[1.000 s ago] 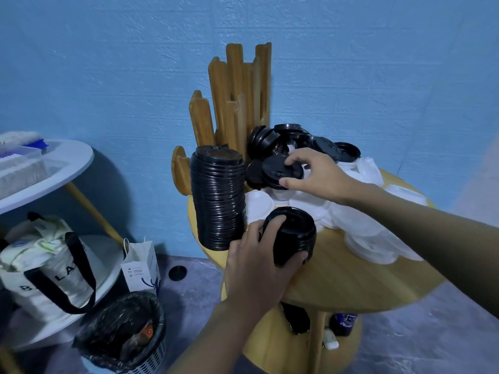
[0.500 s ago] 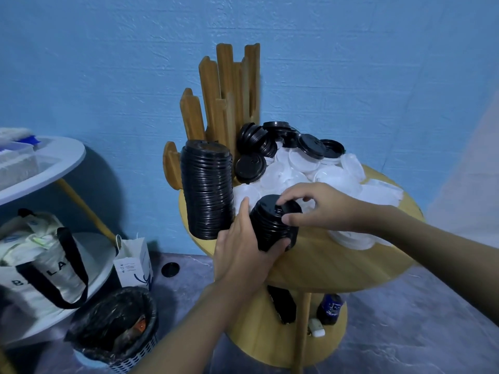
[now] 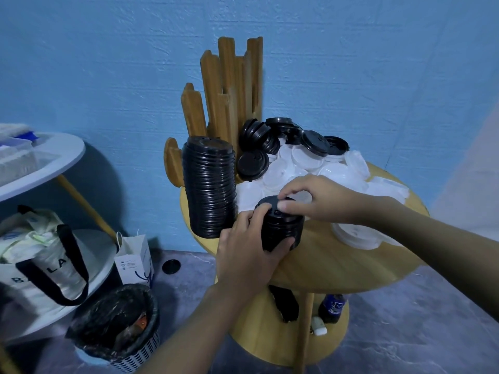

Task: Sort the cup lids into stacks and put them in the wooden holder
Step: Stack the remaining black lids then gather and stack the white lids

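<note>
Lowest in the shot, on the floor, is a mesh bin (image 3: 116,333) with a black liner, packed with crumpled trash. Beside it stands a small paper bag (image 3: 135,261), and left of that a tote bag (image 3: 40,260) with pale stuff bulging out the top. One stray black lid (image 3: 171,266) lies flat on the floor.

Up on the round wooden table (image 3: 351,268), near its front edge, the left hand (image 3: 248,255) is wrapped around the side of a short stack (image 3: 283,230) of black lids, thumb in front. The right hand (image 3: 321,198) comes in from the right, fingertips curled and pinching the stack's top lid.

The lids are glossy black with ribbed rims, nested tight. Just left, a much taller black stack (image 3: 209,190) sits upright in the front slot of the wooden holder (image 3: 229,85), whose taller slats behind it hold nothing I can see.

Behind the hands, a messy pile of white lids (image 3: 310,168) covers the back of the table, and loose black lids (image 3: 283,139) are tumbled on top near the holder, some on edge. More white lids are stacked flat to the right. Beyond that is a blue wall (image 3: 108,63).
</note>
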